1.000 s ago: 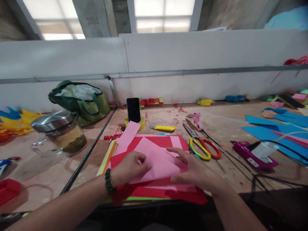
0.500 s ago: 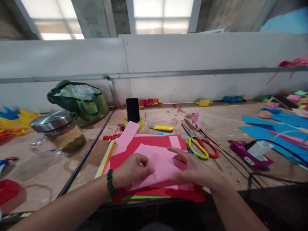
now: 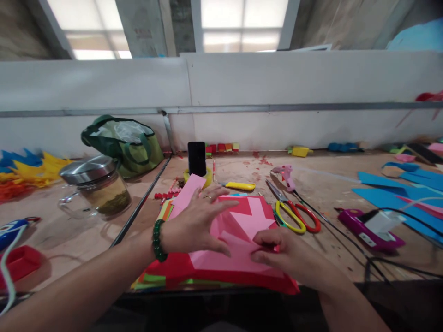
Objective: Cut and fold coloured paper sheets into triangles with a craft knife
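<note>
A pink sheet of paper [image 3: 242, 240], partly folded, lies on a stack of red and coloured sheets [image 3: 221, 276] at the near edge of the wooden table. My left hand [image 3: 197, 223], with a green bead bracelet at the wrist, rests flat on the pink sheet's left part, fingers spread. My right hand [image 3: 282, 253] has its fingers curled and pinches the pink sheet's right edge near a fold. Another pink piece [image 3: 185, 196] sticks out behind the left hand.
Scissors with yellow and red handles [image 3: 294, 212] and a pink glue gun [image 3: 285, 175] lie right of the stack. A yellow utility knife [image 3: 240, 186], a phone [image 3: 196, 158] on a tape roll, a glass jar [image 3: 97, 186] and a green bag [image 3: 121, 143] stand behind. Blue sheets [image 3: 398, 189] lie right.
My left hand has opened from a curled grip and slid forward, flat onto the pink sheet. My right hand has drawn back and curled onto the sheet's right edge. The view shifted slightly.
</note>
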A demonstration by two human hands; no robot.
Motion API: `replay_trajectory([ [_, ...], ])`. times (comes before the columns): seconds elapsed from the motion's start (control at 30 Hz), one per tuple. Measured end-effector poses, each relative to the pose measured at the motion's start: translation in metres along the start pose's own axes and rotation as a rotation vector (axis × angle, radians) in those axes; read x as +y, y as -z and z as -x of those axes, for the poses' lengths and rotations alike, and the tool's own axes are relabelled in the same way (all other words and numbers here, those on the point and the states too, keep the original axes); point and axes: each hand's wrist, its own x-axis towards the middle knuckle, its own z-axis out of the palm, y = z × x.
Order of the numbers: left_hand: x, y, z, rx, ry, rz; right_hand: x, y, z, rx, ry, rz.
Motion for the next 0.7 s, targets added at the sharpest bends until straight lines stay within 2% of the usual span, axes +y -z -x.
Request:
replay_trajectory([
  [0.1,0.014,0.011,-0.011,-0.167,-0.082,-0.055,-0.009,-0.001,0.005,0.008,-0.018,0.085],
  [0.2,0.018,0.015,-0.018,-0.282,-0.014,-0.028,-0.009,0.000,0.008,0.091,-0.038,0.143],
  [0.33,0.007,0.018,-0.021,-0.361,0.171,0.235,-0.001,0.006,0.011,0.153,-0.084,0.006],
  [0.43,-0.001,0.022,-0.021,-0.419,0.232,0.502,0.005,0.009,0.013,0.197,-0.110,-0.188],
  [0.53,-0.002,0.023,-0.020,-0.404,0.260,0.666,0.013,0.007,0.013,0.343,-0.108,-0.436],
  [0.7,0.000,0.017,-0.017,-0.279,0.283,0.715,0.027,0.001,0.010,0.604,-0.051,-0.811],
])
